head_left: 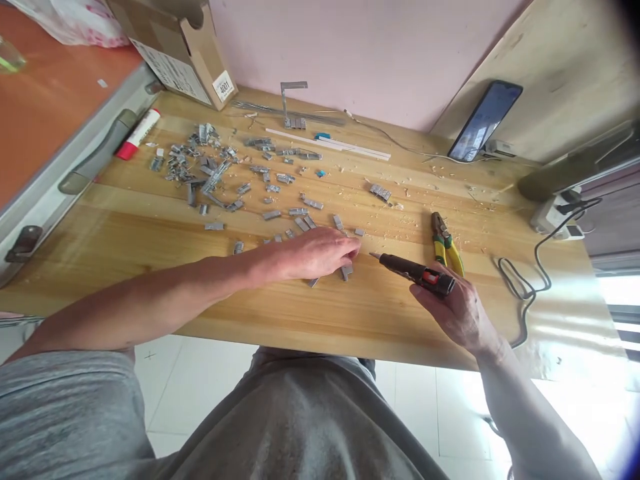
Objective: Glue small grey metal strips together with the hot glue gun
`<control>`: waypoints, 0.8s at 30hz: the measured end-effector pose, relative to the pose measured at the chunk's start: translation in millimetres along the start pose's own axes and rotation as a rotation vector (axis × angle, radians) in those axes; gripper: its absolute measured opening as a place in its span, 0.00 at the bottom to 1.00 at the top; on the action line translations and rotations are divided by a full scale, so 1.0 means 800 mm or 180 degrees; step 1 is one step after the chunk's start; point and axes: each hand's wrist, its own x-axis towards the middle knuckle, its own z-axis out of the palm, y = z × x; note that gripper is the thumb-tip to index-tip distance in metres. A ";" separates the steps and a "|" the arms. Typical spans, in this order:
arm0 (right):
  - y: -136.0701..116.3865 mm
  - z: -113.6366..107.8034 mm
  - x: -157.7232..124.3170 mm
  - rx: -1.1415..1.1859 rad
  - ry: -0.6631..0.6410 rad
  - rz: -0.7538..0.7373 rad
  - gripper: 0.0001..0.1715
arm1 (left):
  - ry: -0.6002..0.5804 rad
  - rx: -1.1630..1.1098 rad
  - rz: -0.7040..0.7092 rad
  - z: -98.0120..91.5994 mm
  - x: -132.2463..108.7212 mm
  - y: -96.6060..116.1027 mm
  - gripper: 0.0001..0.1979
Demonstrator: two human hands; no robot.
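My right hand (457,308) is closed round a black soldering iron (413,272) with a red switch; its tip points left toward my left hand. My left hand (315,255) rests palm down on the wooden table (150,233), its fingers pressed together over small grey metal pieces (346,271) at the fingertips. Whether it pinches one is hidden. Several more grey metal pieces (215,175) lie scattered across the table's left and middle.
Yellow-handled pliers (447,245) lie just behind my right hand. A black cable (520,283) loops at the right, by a power strip (557,217). A phone (485,120) leans at the back right. A cardboard box (175,50), a red-capped marker (139,133) and white strips (330,143) sit farther back.
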 end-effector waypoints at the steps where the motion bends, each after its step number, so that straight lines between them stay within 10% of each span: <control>1: 0.001 0.002 -0.005 0.0040 -0.0026 -0.0008 0.10 | 0.0049 0.0069 0.0072 0.002 -0.002 -0.002 0.07; 24: 0.005 0.018 -0.023 0.0203 -0.0103 -0.0028 0.08 | 0.0778 0.0896 0.0122 0.000 -0.058 -0.022 0.07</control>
